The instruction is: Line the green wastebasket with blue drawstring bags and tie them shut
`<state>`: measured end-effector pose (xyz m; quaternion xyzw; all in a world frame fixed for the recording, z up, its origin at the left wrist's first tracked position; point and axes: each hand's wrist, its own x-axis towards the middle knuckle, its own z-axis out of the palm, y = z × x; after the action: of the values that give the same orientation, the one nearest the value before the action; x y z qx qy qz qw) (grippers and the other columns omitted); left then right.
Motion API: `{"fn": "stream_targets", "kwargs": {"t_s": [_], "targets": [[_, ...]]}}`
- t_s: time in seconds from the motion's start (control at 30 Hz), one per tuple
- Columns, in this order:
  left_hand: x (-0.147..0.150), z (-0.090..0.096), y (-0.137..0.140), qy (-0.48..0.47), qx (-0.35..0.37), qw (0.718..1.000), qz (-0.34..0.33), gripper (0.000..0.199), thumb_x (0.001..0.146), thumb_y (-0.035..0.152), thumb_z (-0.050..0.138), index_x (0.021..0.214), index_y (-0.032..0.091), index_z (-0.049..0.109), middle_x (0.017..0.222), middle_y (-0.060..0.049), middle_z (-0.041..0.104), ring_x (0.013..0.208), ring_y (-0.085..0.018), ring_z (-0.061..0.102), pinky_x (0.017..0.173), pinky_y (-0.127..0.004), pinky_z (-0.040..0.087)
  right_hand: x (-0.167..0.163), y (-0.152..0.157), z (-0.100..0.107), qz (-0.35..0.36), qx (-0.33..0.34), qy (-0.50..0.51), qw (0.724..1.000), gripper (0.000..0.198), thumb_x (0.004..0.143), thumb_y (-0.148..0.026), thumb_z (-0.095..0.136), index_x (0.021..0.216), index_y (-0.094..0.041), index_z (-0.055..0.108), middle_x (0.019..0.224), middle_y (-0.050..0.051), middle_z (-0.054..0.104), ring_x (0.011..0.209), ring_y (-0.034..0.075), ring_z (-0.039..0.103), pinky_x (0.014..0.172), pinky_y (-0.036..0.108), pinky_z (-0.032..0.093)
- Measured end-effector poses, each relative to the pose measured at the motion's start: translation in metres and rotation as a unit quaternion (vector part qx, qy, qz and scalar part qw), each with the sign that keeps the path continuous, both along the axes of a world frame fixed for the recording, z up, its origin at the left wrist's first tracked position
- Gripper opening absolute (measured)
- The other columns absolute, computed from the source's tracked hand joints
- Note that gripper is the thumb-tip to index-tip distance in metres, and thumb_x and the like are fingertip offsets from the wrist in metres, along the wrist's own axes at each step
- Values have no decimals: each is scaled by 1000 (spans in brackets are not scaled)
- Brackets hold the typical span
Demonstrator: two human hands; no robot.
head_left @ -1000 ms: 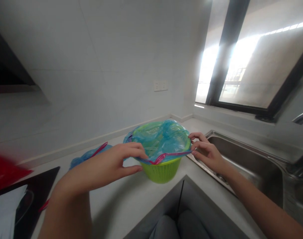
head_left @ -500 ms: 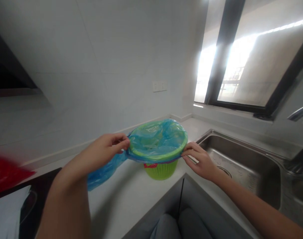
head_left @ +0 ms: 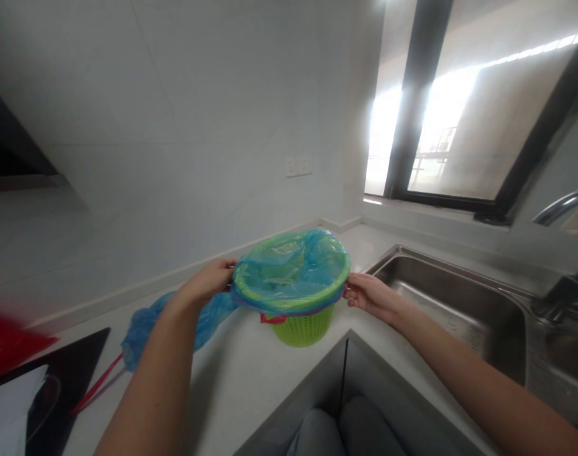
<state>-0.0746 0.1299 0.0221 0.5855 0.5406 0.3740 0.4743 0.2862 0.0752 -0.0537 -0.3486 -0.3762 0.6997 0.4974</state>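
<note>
A green plastic basket (head_left: pixel 302 328) with perforated sides stands on the counter. A translucent blue plastic garbage bag (head_left: pixel 289 269) lines it and folds over its rim, and a bit of red drawstring (head_left: pixel 273 319) hangs at the front. My left hand (head_left: pixel 216 277) is closed at the left of the rim, its fingertips partly hidden behind the bag's edge. On the right side, my right hand (head_left: pixel 371 295) has its fingers curled round the rim and the bag edge. More crumpled blue plastic (head_left: pixel 215 322) lies on the counter beneath my left forearm, with a red strap (head_left: pixel 99 383) trailing from it.
A steel sink (head_left: pixel 453 316) with a faucet (head_left: pixel 562 206) lies to the right. At left are a black cooktop (head_left: pixel 82 364), a white sheet (head_left: pixel 13 405) and a red plastic item (head_left: pixel 13 342). A wall with sockets (head_left: pixel 298 166) rises behind the counter (head_left: pixel 241 380).
My left hand has slid back round the rim, from pinching the bag's edge to the basket's left side. My right hand has shifted lower round the rim. The view has turned slightly right.
</note>
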Motion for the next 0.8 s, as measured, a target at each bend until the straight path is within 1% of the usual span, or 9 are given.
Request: {"fn": "stream_targets", "kwargs": {"t_s": [0.07,0.2,0.3,0.4,0.47,0.53,0.67,0.73,0.8], "targets": [[-2,-6,4,-42,-33,998,-32,20,53,14,79,71,17,72,66,-5,69,66,-23,65,59,-28,52,3,1,0,-1,-23,40,999,15,85,-19,74,79,-13,62,69,0,63,56,8,61,52,18,52],[-1,-10,11,-105,-68,991,-38,24,56,9,79,78,15,74,80,-9,74,77,-26,71,70,-31,59,9,4,4,-4,-65,121,990,5,90,-11,62,86,-12,62,75,4,69,61,10,67,55,18,55],[0,-8,14,-162,-106,981,-17,23,63,5,71,85,11,74,85,-13,75,72,-25,72,67,-32,61,10,2,8,-12,-76,135,988,8,92,-9,57,88,-13,61,82,7,72,67,13,71,57,20,57],[-2,-4,14,-209,-143,967,23,16,71,4,64,84,9,72,79,-14,74,64,-23,70,61,-32,62,6,-3,10,-6,-97,100,990,9,96,-17,57,91,-12,62,82,8,72,67,14,72,54,21,56],[-3,-3,13,-226,-150,962,26,14,77,8,62,87,8,72,80,-14,74,65,-24,71,61,-33,63,3,-5,10,0,-108,82,991,13,97,-23,59,91,-12,62,78,6,71,63,12,69,50,20,54],[-4,-2,12,-230,-149,962,20,14,81,11,62,90,9,73,82,-15,74,67,-25,72,61,-34,63,1,-7,9,6,-110,84,990,14,97,-25,61,89,-13,61,74,3,69,58,10,66,47,17,51],[-3,-1,11,-232,-148,961,16,15,84,14,63,93,8,73,86,-16,75,69,-26,73,63,-35,64,1,-8,10,20,-101,115,988,15,93,-20,65,82,-14,59,66,-1,63,52,6,59,47,15,49],[-3,-2,12,-234,-147,961,16,15,85,13,63,94,7,73,87,-16,75,70,-26,73,65,-35,64,1,-8,12,27,-97,128,987,14,92,-17,66,80,-14,59,65,-2,63,52,6,59,48,14,49],[-3,-2,13,-236,-145,961,18,15,85,12,62,95,7,72,87,-16,75,71,-25,73,64,-35,64,2,-8,14,24,-93,134,986,10,92,-14,63,82,-13,60,67,0,65,54,7,61,49,15,50]]}}
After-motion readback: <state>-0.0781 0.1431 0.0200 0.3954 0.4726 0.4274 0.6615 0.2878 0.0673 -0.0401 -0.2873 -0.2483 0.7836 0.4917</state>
